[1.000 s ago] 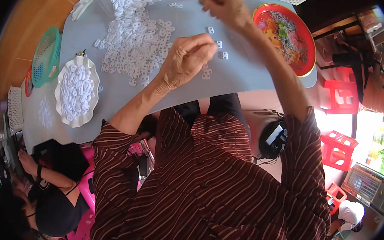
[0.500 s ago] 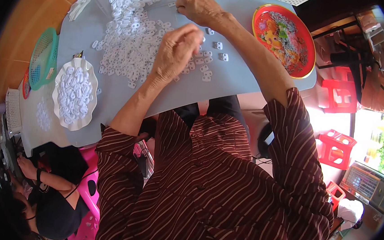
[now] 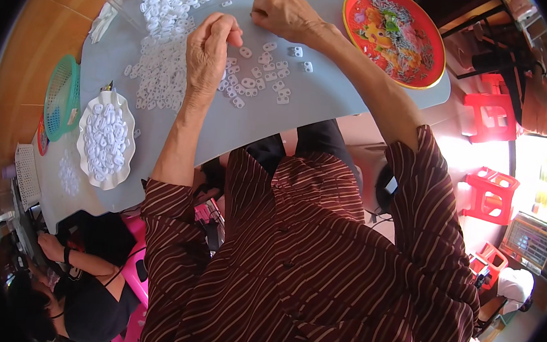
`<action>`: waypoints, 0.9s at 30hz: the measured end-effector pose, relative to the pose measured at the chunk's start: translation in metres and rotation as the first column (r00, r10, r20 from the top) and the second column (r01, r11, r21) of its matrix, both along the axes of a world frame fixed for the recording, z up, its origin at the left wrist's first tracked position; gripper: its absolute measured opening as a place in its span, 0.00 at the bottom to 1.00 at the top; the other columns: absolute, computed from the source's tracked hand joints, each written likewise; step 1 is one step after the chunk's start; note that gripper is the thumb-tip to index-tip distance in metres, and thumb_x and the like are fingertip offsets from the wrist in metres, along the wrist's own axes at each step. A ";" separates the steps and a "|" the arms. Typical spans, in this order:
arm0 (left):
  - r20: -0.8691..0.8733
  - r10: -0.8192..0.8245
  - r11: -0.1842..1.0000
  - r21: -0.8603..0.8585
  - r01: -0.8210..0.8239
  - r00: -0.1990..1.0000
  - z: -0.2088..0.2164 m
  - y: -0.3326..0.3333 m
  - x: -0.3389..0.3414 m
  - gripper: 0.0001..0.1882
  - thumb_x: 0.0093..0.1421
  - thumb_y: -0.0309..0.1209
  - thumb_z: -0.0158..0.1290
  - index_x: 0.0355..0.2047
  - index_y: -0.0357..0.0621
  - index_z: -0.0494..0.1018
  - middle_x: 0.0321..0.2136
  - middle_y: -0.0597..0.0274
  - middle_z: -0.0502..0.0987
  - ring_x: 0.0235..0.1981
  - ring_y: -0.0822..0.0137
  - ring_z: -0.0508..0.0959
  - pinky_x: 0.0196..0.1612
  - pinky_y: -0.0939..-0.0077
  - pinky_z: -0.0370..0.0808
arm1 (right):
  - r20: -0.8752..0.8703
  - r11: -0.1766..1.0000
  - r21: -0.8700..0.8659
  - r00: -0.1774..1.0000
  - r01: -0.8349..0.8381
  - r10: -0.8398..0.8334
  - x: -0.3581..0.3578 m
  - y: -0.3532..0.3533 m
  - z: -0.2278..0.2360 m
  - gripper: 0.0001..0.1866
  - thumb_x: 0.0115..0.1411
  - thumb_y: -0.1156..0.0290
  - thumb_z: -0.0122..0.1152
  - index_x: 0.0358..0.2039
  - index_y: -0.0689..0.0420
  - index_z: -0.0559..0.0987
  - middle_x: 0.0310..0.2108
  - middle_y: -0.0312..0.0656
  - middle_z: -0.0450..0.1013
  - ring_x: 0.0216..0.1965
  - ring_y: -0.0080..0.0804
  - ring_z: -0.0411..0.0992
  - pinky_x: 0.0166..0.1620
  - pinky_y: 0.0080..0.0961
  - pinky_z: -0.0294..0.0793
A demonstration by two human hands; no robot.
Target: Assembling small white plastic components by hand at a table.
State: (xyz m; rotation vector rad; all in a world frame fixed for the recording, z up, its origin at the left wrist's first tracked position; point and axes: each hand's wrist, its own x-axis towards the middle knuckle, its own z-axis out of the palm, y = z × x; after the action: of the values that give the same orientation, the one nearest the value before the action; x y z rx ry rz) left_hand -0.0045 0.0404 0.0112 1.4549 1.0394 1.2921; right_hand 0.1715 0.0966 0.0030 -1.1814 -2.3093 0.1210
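My left hand (image 3: 211,53) hovers over the right edge of the spread of small white plastic pieces (image 3: 160,75). Its fingers are curled together, and anything inside them is hidden. Farther right, my right hand (image 3: 284,14) is closed low over the grey table (image 3: 317,100), its fingertips turned away from view. Between and below the hands lie several loose white two-holed pieces (image 3: 255,83). Two more, a raised white piece (image 3: 297,51) and a similar white block (image 3: 307,66), sit apart under my right forearm.
A heap of white pieces (image 3: 164,5) rises at the back left. The red round tray (image 3: 439,62) at the right holds many small metal parts. A white scalloped dish (image 3: 129,153) full of white pieces stands left, near a green basket (image 3: 53,115). Another person (image 3: 94,292) sits at lower left.
My left hand has moved left, away from my right hand, toward the spread of pieces. My right hand stays closed in nearly the same place. The view has shifted slightly.
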 end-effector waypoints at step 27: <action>-0.149 0.059 0.998 0.014 -0.057 0.987 0.005 -0.004 0.000 0.13 0.60 0.37 0.47 0.34 0.39 0.73 0.23 0.63 0.76 0.26 0.74 0.70 0.34 0.79 0.69 | -0.150 0.920 -0.377 0.987 -0.111 0.058 0.004 -0.035 0.023 0.06 0.52 0.74 0.59 0.30 0.61 0.79 0.26 0.44 0.77 0.29 0.36 0.75 0.37 0.29 0.74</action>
State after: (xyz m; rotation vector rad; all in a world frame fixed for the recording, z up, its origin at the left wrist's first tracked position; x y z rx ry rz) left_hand -0.0044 0.0368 0.0159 1.5587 1.1827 1.2452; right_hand 0.1755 0.0621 0.0258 -1.2109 -2.2762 0.6949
